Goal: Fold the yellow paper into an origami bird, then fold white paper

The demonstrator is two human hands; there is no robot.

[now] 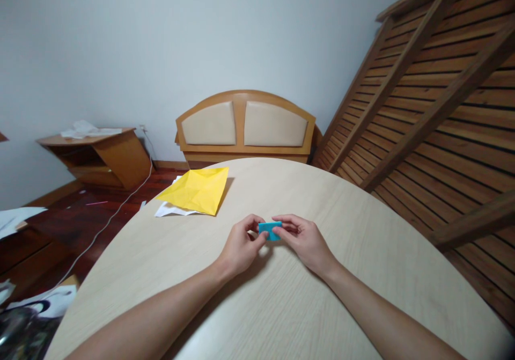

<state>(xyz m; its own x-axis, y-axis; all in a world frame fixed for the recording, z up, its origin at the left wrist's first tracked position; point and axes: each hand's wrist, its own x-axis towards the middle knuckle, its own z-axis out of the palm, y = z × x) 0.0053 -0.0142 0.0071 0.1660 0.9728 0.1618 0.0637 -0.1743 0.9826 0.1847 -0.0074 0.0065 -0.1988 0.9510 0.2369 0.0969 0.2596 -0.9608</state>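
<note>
**Folded blue paper [269, 228] in a two-handed pinch**

The left hand [240, 245] gripped its left end, the right hand [309, 242] its right, thumbs in front, over the round table [322, 317]. Fold count was unclear behind the fingers. Judged light, stiffish in layers, easily creased; best held by the ends.

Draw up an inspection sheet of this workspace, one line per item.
Surface: table with a curved edge and pale wood grain.
Job's things: small blue piece, apparently folded.
Clutter: creased yellow sheet overlapping a white sheet at the table's far left; loose papers on a cabinet; lower-left items too unclear to name.
Hands: left hand and right hand pinch the blue piece from opposite sides.
Cables: white cable across the floor, left of the table.
Surroundings: headboard by the wall ahead; slatted wooden frame at right.
</note>
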